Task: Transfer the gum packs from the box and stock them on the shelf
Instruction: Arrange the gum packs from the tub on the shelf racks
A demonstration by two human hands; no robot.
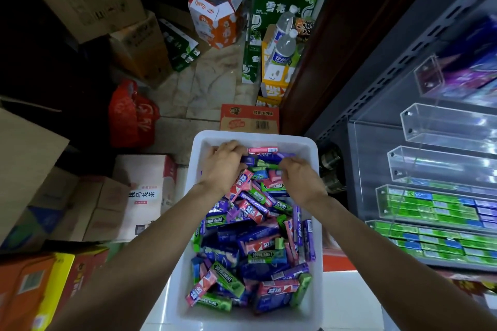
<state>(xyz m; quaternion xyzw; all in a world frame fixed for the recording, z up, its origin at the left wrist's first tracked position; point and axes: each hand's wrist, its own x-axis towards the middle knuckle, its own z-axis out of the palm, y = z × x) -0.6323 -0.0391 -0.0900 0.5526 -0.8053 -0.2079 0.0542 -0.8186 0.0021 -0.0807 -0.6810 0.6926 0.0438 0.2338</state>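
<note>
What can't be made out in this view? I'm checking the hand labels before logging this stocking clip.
- Fingertips of the left hand and right hand: curled down into the gum packs, so any grip is hidden by the hands' own backs.
- Bottom of the white box: buried under packs.
- Top shelf tray: contents motion-blurred and cut by the right edge.
- Shelf trays of green packs: print too blurred to read.
</note>
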